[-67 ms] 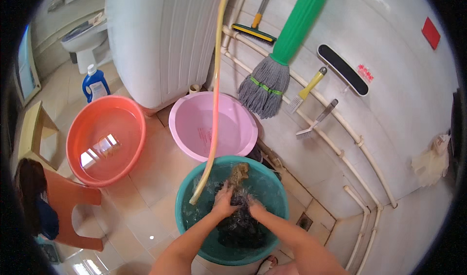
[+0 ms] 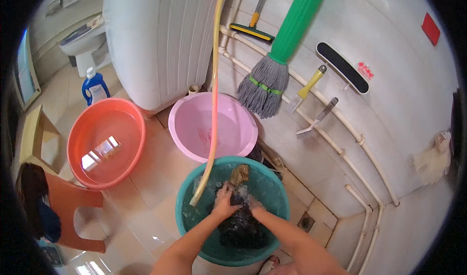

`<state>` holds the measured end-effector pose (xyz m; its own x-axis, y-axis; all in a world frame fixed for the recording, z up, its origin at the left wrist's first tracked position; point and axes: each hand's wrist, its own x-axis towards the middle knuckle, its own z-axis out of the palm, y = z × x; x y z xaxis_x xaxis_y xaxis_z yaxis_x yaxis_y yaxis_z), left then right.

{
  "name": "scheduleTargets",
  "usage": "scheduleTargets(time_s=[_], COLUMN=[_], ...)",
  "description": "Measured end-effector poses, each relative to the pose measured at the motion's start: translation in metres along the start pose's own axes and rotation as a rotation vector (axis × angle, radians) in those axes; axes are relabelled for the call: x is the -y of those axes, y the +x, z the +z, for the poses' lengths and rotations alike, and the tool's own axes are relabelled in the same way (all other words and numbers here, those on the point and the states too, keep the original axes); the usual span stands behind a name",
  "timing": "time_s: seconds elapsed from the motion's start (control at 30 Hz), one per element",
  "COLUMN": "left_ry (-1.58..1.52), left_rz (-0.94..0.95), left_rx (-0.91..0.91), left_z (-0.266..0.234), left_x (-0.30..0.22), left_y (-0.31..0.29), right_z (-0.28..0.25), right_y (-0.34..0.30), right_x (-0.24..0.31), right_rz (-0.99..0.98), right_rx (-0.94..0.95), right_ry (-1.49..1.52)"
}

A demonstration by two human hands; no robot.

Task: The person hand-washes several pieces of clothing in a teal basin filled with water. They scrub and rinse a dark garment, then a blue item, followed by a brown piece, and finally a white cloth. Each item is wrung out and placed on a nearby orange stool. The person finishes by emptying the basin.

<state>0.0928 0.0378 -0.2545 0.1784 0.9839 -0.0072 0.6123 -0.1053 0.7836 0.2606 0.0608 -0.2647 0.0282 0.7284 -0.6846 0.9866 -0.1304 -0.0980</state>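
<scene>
A green basin [image 2: 184, 204] of water stands on the floor in front of me. In it lies a dark wet cloth [image 2: 243, 233], with a brownish piece of cloth [image 2: 240, 174] sticking up at its far end. My left hand [image 2: 225, 204] grips the dark cloth from the left, its thumb toward the middle. From the right, my right hand [image 2: 254, 207] closes on the same cloth, its fingertips partly hidden by water and splashes. The end of a yellowish hose [image 2: 209, 168] hangs over the basin's left rim, close to my left hand.
A pink basin [image 2: 177, 134] sits just beyond, and an orange basin [image 2: 73, 148] with water is at left. Near them stand a blue bottle [image 2: 96, 87], an orange stool [image 2: 73, 211] and a white appliance [image 2: 155, 41]. A mop [image 2: 265, 87] and brushes [image 2: 318, 117] hang along the right wall pipes.
My hands have shifted very slightly in the basin, and the dark cloth and water between them have moved a little. The view has tilted slightly.
</scene>
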Motion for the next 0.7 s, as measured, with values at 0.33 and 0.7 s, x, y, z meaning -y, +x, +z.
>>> scheduleTargets(time_s=[0.33, 0.7], left_ry=[-0.765, -0.838], left_rz=[-0.810, -0.336], left_rx=[0.137, 0.034], left_z=[0.000, -0.106], left_x=[-0.010, -0.089], left_y=[0.039, 0.044], right_z=[-0.037, -0.146], right_y=[-0.042, -0.137], right_x=[-0.006, -0.050], right_rz=[-0.011, -0.248], right_rx=[-0.295, -0.664], right_ry=[1.257, 1.189])
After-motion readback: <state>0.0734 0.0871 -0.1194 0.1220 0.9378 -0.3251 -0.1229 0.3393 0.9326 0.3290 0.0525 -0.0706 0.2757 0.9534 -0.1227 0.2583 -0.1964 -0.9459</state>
